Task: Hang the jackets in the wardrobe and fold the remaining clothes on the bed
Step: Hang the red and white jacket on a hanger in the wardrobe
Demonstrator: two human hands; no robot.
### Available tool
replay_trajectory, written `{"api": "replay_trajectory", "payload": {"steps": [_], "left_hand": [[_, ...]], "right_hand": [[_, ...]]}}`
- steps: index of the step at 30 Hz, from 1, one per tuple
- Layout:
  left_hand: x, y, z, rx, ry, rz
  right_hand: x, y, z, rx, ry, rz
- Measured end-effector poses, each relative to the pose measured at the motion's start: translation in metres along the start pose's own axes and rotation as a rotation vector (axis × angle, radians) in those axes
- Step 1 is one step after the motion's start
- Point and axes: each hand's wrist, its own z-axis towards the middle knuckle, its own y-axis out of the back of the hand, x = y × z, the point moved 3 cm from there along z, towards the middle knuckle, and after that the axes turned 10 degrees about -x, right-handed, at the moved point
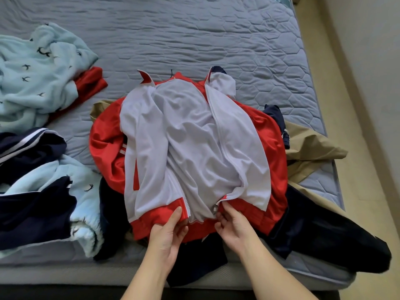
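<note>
The red jacket (190,137) is laid with its white lining outermost at the middle of the bed's (216,40) near edge, over a navy garment (324,239) and a tan garment (311,144). One hem end is pinched by the left hand (166,237), thumb on top and fingers curled beneath; the other, by the zip slider (215,207), is pinched by the right hand (232,228). The zip ends are best aligned flat, with the glossy, slippery shell kept taut. The thin lining is softly creased

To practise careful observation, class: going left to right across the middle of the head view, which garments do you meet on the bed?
First the pale blue fleece → red jacket, white lining up → tan garment sticking out beneath it.
</note>
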Motion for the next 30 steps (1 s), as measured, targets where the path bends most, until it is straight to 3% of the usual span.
{"api": "replay_trajectory", "payload": {"steps": [9, 17, 30], "left_hand": [[-0.019, -0.019, -0.044, 0.172, -0.223, 0.248], [-0.033, -0.027, -0.085, 0.137, -0.477, 0.208], [-0.033, -0.027, -0.103, 0.009, -0.561, 0.113]], "right_hand": [[-0.005, 0.002, -0.057, 0.323, 0.076, -0.11], [-0.003, 0.0, -0.096, 0.266, 0.182, -0.018], [-0.005, -0.013, -0.12, 0.175, 0.261, -0.007]]}}
